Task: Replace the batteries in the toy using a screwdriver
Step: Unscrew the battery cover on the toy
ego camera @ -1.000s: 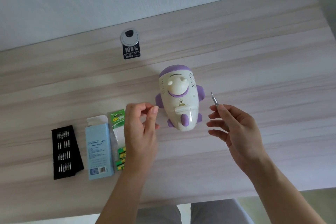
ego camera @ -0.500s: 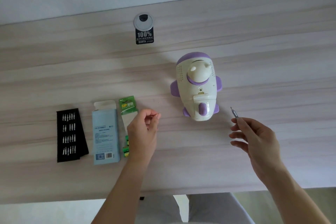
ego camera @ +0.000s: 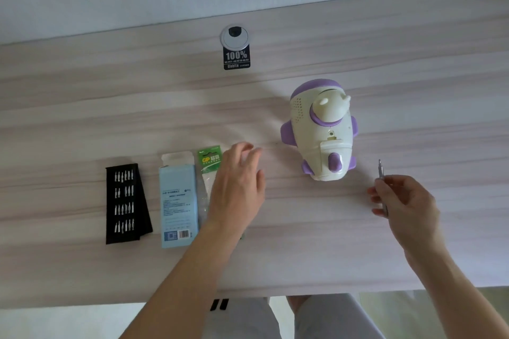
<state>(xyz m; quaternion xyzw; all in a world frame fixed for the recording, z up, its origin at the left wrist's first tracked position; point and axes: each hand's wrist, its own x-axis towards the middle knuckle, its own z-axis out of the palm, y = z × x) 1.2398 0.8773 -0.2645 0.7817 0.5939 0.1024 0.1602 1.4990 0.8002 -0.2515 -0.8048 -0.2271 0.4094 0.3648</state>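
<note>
- Toy [ego camera: 321,132]: lies on the bench [ego camera: 344,250], long axis running away from the person, screw hole [ego camera: 331,133] facing up at mid-body.
- Right hand [ego camera: 407,201]: just right of the toy and nearer the person. Its grip is closed round the screwdriver [ego camera: 381,173], whose tip points away, roughly parallel to the toy and apart from it.
- Left hand [ego camera: 237,187]: left of the toy, grip open and empty, over the battery pack [ego camera: 210,158].
- Likely next move: the tip goes left and forward to the screw hole.

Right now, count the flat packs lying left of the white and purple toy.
3: black bit holder farthest left, light-blue cardboard box beside it, green battery blister pack next, partly hidden by the left hand.
</note>
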